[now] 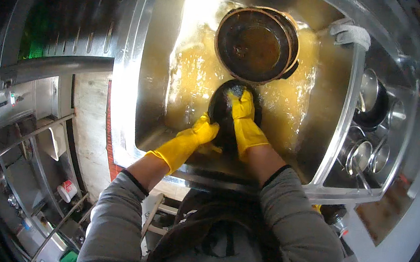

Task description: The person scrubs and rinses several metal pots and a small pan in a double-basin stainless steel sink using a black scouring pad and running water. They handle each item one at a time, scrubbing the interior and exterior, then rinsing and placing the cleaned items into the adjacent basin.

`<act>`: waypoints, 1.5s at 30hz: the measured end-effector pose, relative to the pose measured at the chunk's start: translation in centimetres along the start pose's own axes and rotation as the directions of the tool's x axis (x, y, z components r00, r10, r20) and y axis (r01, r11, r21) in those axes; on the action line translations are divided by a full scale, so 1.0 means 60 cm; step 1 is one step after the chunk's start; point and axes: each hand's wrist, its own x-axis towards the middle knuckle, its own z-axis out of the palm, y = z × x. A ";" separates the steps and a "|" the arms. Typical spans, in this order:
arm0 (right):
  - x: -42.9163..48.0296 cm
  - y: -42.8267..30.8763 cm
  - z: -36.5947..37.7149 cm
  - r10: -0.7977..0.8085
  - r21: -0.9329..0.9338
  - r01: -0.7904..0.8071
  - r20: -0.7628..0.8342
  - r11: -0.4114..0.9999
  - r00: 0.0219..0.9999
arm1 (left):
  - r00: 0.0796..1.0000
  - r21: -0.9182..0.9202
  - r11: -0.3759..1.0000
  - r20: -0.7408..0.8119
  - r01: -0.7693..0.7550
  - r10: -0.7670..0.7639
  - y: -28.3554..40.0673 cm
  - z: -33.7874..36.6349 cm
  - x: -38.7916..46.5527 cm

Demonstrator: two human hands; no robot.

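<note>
Both my hands wear yellow rubber gloves. My left hand [203, 129] grips the near left rim of a round black pan [219, 101], which is tilted over the murky water in a stainless steel sink [334, 145]. Inside the pan, my right hand [242, 104] presses a greyish scouring pad [237, 90] against the far part of its surface. The pad is partly hidden by my fingers. Just beyond, a dark round pan [258, 51] with a brown-stained bottom rests on another pan [292, 68] that has a black side handle.
A grey cloth or glove [351, 35] hangs over the divider at the far right. The neighbouring basin holds several metal pots [361, 154] and a dark pan [376, 107]. At left are a slotted steel surface [88, 41] and a metal shelf rack [35, 126] with a white tub [67, 191].
</note>
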 end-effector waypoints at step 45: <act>0.043 -0.094 -0.260 0.117 -0.491 0.247 0.598 0.835 0.793 | 0.997 0.203 0.976 -0.024 0.081 -0.078 -0.013 -0.053 0.105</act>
